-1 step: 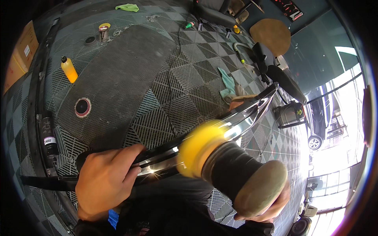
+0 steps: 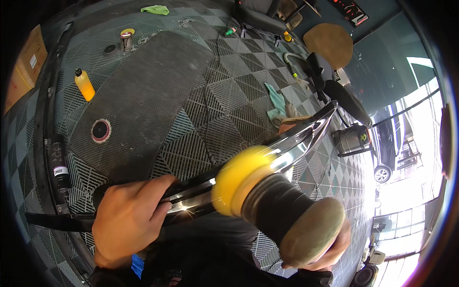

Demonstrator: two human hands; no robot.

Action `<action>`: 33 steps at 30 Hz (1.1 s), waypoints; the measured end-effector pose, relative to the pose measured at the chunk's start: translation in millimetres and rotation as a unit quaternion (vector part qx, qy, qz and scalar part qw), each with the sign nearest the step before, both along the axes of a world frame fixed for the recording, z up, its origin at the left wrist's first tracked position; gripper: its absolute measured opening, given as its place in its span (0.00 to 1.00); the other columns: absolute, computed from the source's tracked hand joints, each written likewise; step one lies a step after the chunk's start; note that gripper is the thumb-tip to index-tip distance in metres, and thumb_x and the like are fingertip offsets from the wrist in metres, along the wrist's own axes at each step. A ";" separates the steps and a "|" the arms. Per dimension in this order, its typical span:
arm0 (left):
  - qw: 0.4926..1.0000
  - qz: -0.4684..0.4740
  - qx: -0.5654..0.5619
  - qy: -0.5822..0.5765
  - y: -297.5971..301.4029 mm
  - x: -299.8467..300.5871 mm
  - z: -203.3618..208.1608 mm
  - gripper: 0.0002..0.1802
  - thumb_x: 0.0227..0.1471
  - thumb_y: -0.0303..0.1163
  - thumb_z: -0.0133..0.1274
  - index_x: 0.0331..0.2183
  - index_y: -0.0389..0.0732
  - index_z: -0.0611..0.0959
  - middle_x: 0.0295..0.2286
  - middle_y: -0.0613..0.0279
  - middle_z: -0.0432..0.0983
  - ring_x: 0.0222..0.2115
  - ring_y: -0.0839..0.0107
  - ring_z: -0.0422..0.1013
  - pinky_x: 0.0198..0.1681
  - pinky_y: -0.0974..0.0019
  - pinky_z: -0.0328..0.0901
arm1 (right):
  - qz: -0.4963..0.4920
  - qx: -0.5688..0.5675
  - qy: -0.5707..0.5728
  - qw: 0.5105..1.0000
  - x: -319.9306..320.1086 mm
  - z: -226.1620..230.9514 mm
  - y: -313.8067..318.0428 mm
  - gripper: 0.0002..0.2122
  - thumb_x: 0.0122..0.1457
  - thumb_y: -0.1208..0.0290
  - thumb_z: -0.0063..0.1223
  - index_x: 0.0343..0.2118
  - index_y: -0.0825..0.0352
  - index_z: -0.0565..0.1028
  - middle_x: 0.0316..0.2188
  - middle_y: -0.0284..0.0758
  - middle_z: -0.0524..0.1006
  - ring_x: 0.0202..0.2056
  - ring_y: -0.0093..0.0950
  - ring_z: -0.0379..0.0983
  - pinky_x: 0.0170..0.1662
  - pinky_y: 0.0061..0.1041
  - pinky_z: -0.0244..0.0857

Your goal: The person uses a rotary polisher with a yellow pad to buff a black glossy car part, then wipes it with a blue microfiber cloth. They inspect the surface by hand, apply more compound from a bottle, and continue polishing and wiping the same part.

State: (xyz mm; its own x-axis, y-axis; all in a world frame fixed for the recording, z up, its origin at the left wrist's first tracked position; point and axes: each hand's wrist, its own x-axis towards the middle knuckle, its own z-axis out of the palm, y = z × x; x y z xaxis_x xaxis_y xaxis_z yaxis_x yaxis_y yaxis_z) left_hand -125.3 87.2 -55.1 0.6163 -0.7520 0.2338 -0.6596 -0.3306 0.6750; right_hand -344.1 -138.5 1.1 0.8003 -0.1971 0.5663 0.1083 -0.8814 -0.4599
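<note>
A long, glossy black car trim piece (image 2: 306, 136) lies slantwise in front of me, with bright reflections along its face. My left hand (image 2: 128, 216) is closed over its near left end, thumb on the lower side and fingers over the top. In my right hand (image 2: 331, 252) is a polisher (image 2: 275, 203) with a dark body and a worn, pale rounded end. Its yellow foam pad (image 2: 244, 179) rests against the middle of the trim piece, hiding part of it. Most of my right hand's fingers are hidden behind the polisher.
A dark mat (image 2: 148, 91) covers part of the grid-tiled floor, with a round pad (image 2: 101, 130) on it. Around it are an orange bottle (image 2: 84, 86), a black bottle (image 2: 60, 165) and a can (image 2: 126, 40). A cable (image 2: 206, 105) crosses the floor; a vacuum canister (image 2: 354, 138) stands right.
The polisher and my right hand have shifted slightly left along the trim piece. My left hand and the trim piece stay in place.
</note>
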 end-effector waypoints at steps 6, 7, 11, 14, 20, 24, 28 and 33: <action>1.000 -0.004 -0.001 0.008 -2.0 2.3 6.1 0.24 0.36 0.23 0.65 0.41 0.37 0.81 0.27 0.52 0.80 0.26 0.55 0.77 0.28 0.59 0.70 | 0.060 -0.040 -0.016 0.997 15.3 1.6 12.2 0.36 0.43 0.51 0.69 0.51 0.72 0.69 0.34 0.53 0.79 0.30 0.41 0.80 0.32 0.31 0.74; 1.000 -0.007 -0.007 -0.005 -3.5 3.0 6.8 0.24 0.36 0.23 0.64 0.41 0.37 0.80 0.26 0.53 0.80 0.25 0.56 0.77 0.27 0.60 0.70 | 0.062 -0.037 -0.022 0.997 14.3 0.0 10.3 0.35 0.45 0.51 0.68 0.50 0.72 0.69 0.33 0.53 0.79 0.29 0.41 0.80 0.31 0.30 0.75; 0.999 -0.024 -0.022 -0.012 -8.9 3.7 2.8 0.24 0.37 0.22 0.63 0.42 0.37 0.80 0.26 0.54 0.80 0.24 0.57 0.77 0.26 0.60 0.71 | 0.098 -0.032 0.031 0.994 11.7 5.4 5.6 0.34 0.49 0.50 0.67 0.52 0.70 0.68 0.32 0.54 0.79 0.28 0.42 0.81 0.29 0.32 0.76; 1.000 -0.024 -0.018 -0.003 -7.5 3.6 4.2 0.25 0.37 0.22 0.63 0.43 0.37 0.80 0.28 0.53 0.81 0.26 0.56 0.78 0.27 0.60 0.72 | 0.114 -0.031 0.126 0.985 13.8 31.9 20.8 0.38 0.45 0.53 0.71 0.56 0.66 0.67 0.40 0.51 0.79 0.38 0.44 0.80 0.39 0.37 0.74; 0.999 0.036 -0.004 -0.011 31.7 7.3 12.2 0.27 0.38 0.21 0.62 0.46 0.40 0.79 0.32 0.54 0.82 0.29 0.54 0.78 0.31 0.59 0.72 | 0.240 -0.025 0.123 0.963 39.6 13.6 12.1 0.39 0.50 0.46 0.65 0.58 0.68 0.64 0.35 0.53 0.79 0.31 0.42 0.81 0.31 0.35 0.75; 0.999 -0.039 -0.006 0.024 -12.2 4.3 9.8 0.26 0.39 0.22 0.63 0.45 0.41 0.80 0.33 0.54 0.82 0.30 0.55 0.78 0.32 0.59 0.72 | 0.120 -0.038 0.078 0.989 4.0 19.3 4.5 0.40 0.49 0.43 0.65 0.56 0.70 0.65 0.33 0.56 0.79 0.27 0.41 0.82 0.25 0.32 0.75; 0.999 -0.016 0.031 0.041 -0.6 4.6 7.7 0.26 0.39 0.21 0.63 0.45 0.37 0.80 0.34 0.49 0.81 0.33 0.51 0.78 0.34 0.59 0.72 | 0.008 -0.081 -0.079 0.994 7.1 -11.0 12.5 0.36 0.48 0.51 0.69 0.54 0.70 0.67 0.32 0.52 0.79 0.24 0.38 0.80 0.22 0.29 0.72; 0.999 0.009 0.025 0.025 13.0 6.6 24.7 0.25 0.39 0.23 0.63 0.45 0.39 0.80 0.33 0.52 0.82 0.30 0.54 0.78 0.33 0.59 0.72 | 0.140 -0.015 0.008 0.990 34.3 13.2 20.3 0.35 0.46 0.59 0.72 0.54 0.69 0.66 0.24 0.47 0.77 0.23 0.41 0.80 0.25 0.31 0.75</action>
